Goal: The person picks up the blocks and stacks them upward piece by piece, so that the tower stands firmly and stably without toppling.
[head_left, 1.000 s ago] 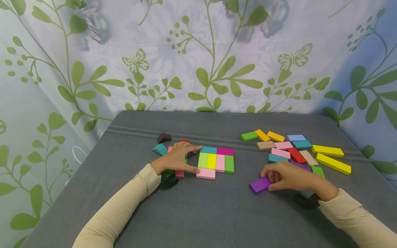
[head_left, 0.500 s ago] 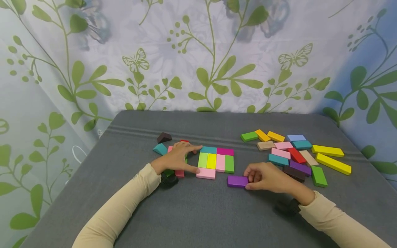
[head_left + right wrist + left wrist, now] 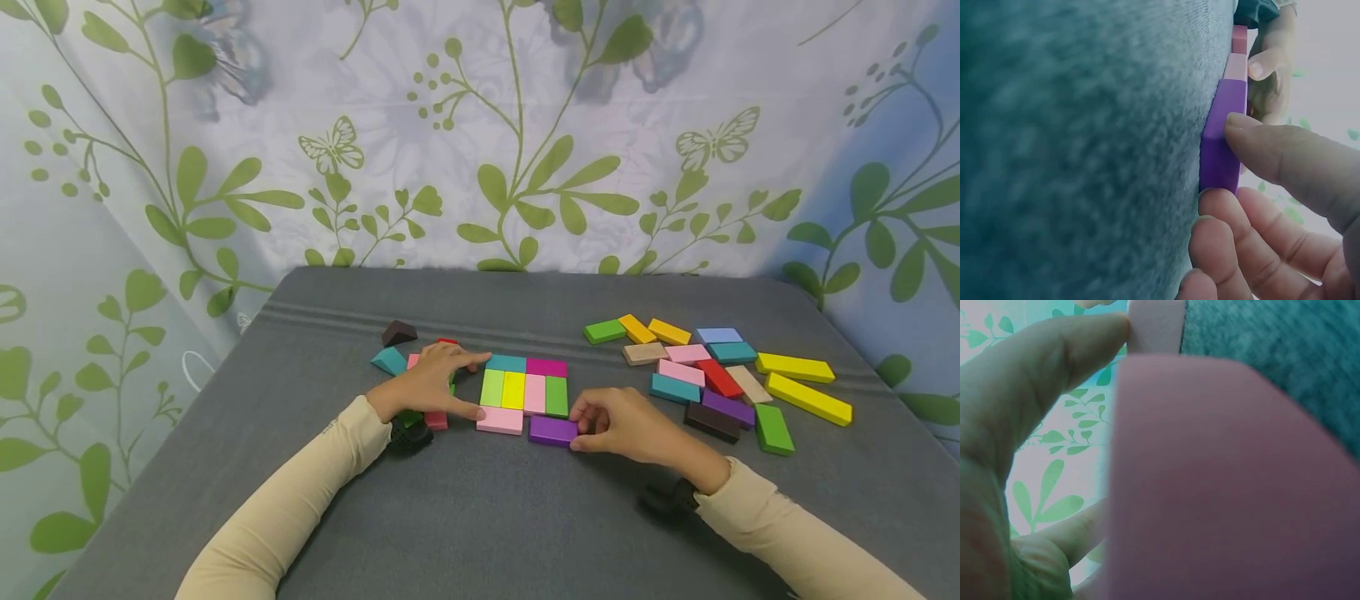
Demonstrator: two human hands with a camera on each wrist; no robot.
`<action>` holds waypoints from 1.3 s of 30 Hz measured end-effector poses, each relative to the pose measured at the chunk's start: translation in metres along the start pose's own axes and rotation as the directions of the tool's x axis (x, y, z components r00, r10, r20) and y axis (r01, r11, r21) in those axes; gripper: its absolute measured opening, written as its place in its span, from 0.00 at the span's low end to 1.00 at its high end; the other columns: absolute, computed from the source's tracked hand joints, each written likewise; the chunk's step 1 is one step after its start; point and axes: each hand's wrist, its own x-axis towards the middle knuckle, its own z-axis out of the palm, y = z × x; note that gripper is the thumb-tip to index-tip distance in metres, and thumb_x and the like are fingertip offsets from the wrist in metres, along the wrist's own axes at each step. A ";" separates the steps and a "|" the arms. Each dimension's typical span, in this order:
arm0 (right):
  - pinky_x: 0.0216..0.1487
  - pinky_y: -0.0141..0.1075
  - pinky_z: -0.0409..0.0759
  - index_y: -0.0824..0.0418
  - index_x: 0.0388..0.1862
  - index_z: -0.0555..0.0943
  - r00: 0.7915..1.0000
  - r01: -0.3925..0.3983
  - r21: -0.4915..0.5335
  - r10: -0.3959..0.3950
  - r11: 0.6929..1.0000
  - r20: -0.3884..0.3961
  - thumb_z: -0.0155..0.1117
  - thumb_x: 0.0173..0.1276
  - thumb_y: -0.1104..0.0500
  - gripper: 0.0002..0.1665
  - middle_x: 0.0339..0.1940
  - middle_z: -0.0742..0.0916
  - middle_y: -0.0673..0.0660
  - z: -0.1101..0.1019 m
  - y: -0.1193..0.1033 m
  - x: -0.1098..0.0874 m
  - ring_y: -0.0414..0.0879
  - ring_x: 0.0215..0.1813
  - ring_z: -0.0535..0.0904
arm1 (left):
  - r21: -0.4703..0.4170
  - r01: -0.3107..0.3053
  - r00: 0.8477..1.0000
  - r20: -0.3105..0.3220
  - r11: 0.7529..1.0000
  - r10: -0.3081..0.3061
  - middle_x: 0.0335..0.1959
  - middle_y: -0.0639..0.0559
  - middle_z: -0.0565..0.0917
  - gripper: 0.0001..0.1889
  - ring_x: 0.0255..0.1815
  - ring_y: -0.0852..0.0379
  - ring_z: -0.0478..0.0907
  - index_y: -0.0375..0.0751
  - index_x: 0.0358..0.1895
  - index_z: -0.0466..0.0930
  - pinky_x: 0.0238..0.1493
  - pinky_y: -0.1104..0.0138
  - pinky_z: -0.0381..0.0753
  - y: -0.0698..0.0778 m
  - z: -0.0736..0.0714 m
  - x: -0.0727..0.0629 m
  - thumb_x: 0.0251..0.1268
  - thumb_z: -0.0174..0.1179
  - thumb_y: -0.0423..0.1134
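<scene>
A flat patchwork of coloured wooden blocks lies on the grey table: a teal block [image 3: 506,363], a magenta block [image 3: 547,367], a light green, a yellow, a pink and a green block, with a pink block [image 3: 499,420] at the front left. My right hand [image 3: 626,427] pinches a purple block [image 3: 553,431] between thumb and fingers, just right of that front pink block. In the right wrist view, the thumb [image 3: 1260,147] presses on the purple block. My left hand [image 3: 427,381] is spread, its thumb tip at the front pink block and forefinger by the teal block.
Blocks partly hidden under my left hand include a red-pink block [image 3: 437,420]; a teal triangular block [image 3: 390,361] and a dark brown block [image 3: 399,332] lie beyond. Several loose blocks are scattered at right, among them a yellow block [image 3: 808,398] and a brown block [image 3: 712,422].
My right hand has slid the purple block left across the table and turned it straight, up close beside the front pink block. The left hand has stayed in place.
</scene>
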 end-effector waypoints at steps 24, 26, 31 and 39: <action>0.35 0.32 0.79 0.59 0.42 0.85 1.000 -0.022 -0.011 0.022 1.000 -0.012 0.84 0.65 0.54 0.16 0.31 0.83 0.45 -0.011 0.002 0.009 0.41 0.33 0.78 | 0.005 0.000 1.000 -0.001 1.000 0.000 0.59 0.48 0.80 0.50 0.67 0.43 0.68 0.43 0.83 0.68 0.71 0.38 0.58 0.001 0.000 0.000 0.58 0.76 0.58; 0.37 0.33 0.81 0.59 0.43 0.85 1.000 -0.023 -0.027 0.023 0.999 -0.017 0.82 0.67 0.54 0.15 0.33 0.84 0.45 -0.022 0.004 0.006 0.41 0.36 0.79 | 0.005 -0.001 1.000 0.001 1.000 0.001 0.59 0.48 0.80 0.50 0.67 0.43 0.68 0.43 0.83 0.68 0.71 0.38 0.58 0.001 -0.001 0.001 0.59 0.76 0.58; 0.45 0.42 0.86 0.62 0.46 0.86 0.998 -0.006 -0.160 -0.004 0.987 -0.059 0.80 0.69 0.60 0.12 0.39 0.87 0.47 -0.056 0.018 -0.004 0.44 0.41 0.83 | 0.005 -0.006 1.000 0.001 1.000 0.006 0.59 0.48 0.81 0.50 0.68 0.42 0.68 0.42 0.83 0.68 0.72 0.37 0.57 0.001 -0.001 0.000 0.59 0.75 0.58; 0.46 0.54 0.87 0.70 0.50 0.87 0.988 -0.146 -0.317 0.152 0.937 -0.007 0.82 0.64 0.64 0.18 0.41 0.89 0.55 -0.097 0.051 -0.014 0.53 0.43 0.85 | 0.003 -0.011 1.000 0.001 1.000 0.011 0.59 0.49 0.81 0.51 0.66 0.43 0.69 0.42 0.83 0.68 0.70 0.37 0.58 0.001 0.000 0.000 0.59 0.76 0.59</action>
